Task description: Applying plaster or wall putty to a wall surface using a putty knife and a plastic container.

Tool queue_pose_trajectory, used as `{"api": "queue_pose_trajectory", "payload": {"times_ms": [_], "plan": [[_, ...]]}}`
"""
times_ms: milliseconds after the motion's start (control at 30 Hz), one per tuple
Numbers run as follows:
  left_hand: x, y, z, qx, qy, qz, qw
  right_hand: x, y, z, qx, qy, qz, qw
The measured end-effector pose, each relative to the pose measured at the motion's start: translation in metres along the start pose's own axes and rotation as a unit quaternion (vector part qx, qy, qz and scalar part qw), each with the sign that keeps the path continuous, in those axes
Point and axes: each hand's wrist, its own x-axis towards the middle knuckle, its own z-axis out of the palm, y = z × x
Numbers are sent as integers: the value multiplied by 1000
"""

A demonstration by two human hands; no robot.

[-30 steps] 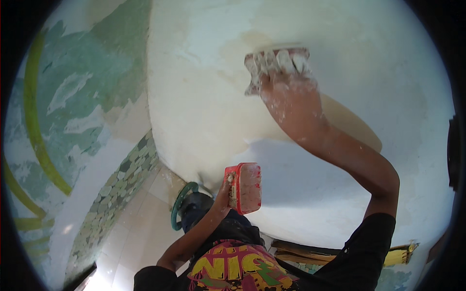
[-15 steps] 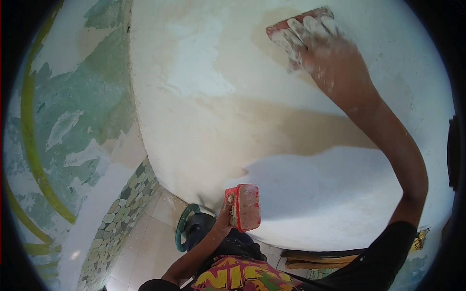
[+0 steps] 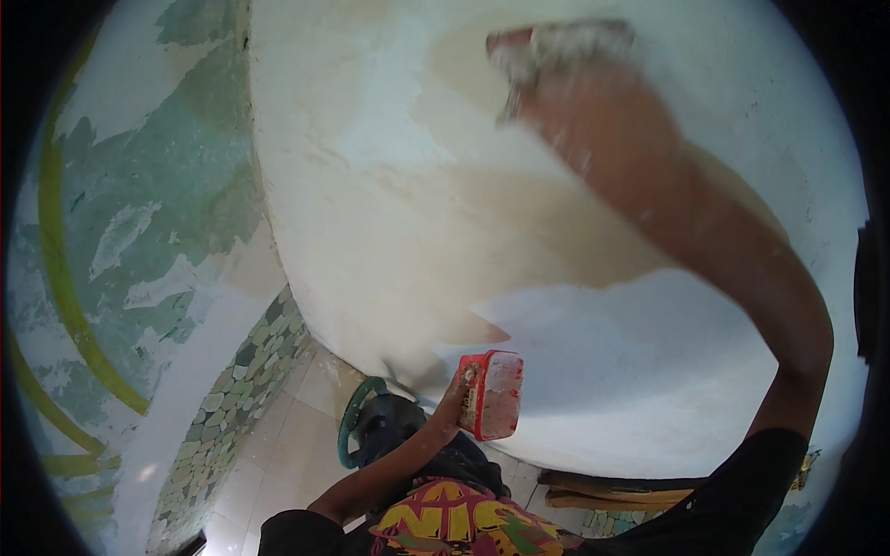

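Note:
A flat reddish putty spreader [image 3: 505, 42], caked with white paste, is pressed to the white wall [image 3: 371, 232] near the top of the view. My right hand [image 3: 579, 88], blurred and smeared with paste, grips it from below with the arm stretched up from the right. Lower down, in front of my body, my left hand [image 3: 454, 403] holds a red rectangular plastic tub [image 3: 496, 397], coated inside with dried white residue.
At left, a second wall [image 3: 148, 213] has patchy green and white paint with yellow bands, above a band of pebble tile [image 3: 236, 394]. Below are pale floor tiles [image 3: 283, 435], a green hoop-like object [image 3: 350, 426] and wooden strips [image 3: 612, 491] at lower right.
Over the last second my right hand and the spreader rose and moved right, then swung leftward in the last half second. The tub stays in my left hand, shifted slightly rightward.

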Motion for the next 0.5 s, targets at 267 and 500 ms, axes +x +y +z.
{"api": "queue_pose_trajectory", "payload": {"times_ms": [267,500], "plan": [[4,-2,4,8,-18,-4,1000,-46,-51,-12,11,-258,-87,962],[4,-8,8,13,-16,-7,1000,-25,17,-10,57,77,-78,992]]}}
